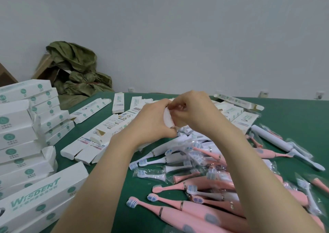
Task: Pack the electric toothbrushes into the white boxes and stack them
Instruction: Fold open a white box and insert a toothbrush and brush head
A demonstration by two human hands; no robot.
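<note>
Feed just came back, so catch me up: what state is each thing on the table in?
White box: gripped by left hand and right hand, above the table.
Stacked boxes: closed, piled at left.
Loose boxes: lying down, end flaps open.
Pink toothbrushes: loose, unpacked.
White toothbrushes: loose, unpacked.
Brush head: in clear bag.

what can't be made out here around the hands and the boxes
Head view only:
- The white box: mostly covered by the left hand and right hand; contents unseen.
- The stack of boxes: cut off by the left edge.
- The nearest pink toothbrushes: handles cut off by the bottom edge.
- Print on the flat boxes: too small to read.
</note>
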